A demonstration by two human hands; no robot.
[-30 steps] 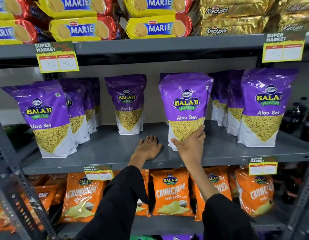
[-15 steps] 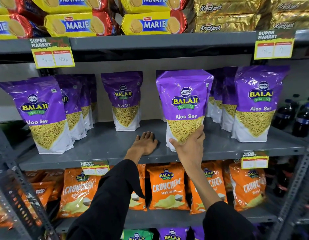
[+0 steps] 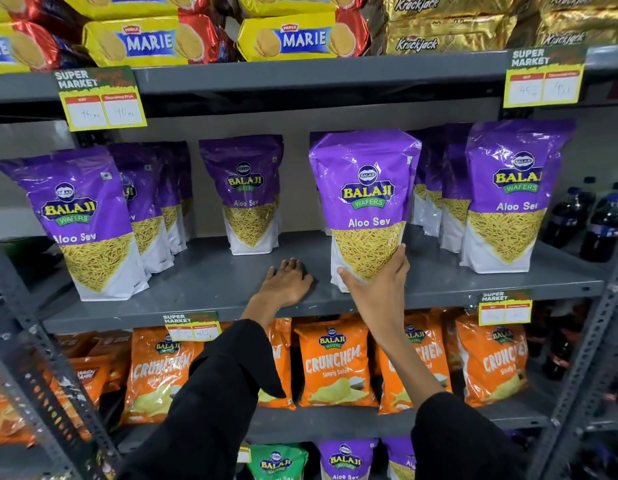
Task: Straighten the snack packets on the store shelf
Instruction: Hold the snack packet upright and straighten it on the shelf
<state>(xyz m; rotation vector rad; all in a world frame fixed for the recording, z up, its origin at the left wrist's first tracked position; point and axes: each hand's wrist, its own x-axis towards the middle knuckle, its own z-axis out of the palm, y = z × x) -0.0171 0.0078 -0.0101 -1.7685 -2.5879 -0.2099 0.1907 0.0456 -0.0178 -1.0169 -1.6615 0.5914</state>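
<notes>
A purple Balaji Aloo Sev packet (image 3: 366, 188) stands upright near the front of the grey middle shelf (image 3: 210, 289). My right hand (image 3: 380, 289) grips its lower front, thumb on the left and fingers up the right side. My left hand (image 3: 286, 284) lies flat, palm down, on the bare shelf just left of that packet, holding nothing. More Aloo Sev packets stand along the shelf: one at the far left front (image 3: 86, 223), a row behind it (image 3: 151, 206), a single one further back (image 3: 247, 192), and a group at the right (image 3: 511, 195).
Marie biscuit packs (image 3: 293, 38) and gold Krackjack packs (image 3: 449, 29) fill the shelf above. Orange Crunchem bags (image 3: 335, 362) line the shelf below. Dark drink bottles (image 3: 605, 223) stand at the far right. Price tags (image 3: 101, 98) hang off the shelf edges. Slotted metal uprights (image 3: 591, 358) frame the rack.
The view has shifted slightly down. My right hand keeps its hold on the Aloo Sev packet, which stands a little straighter. My left hand stays flat on the shelf.
</notes>
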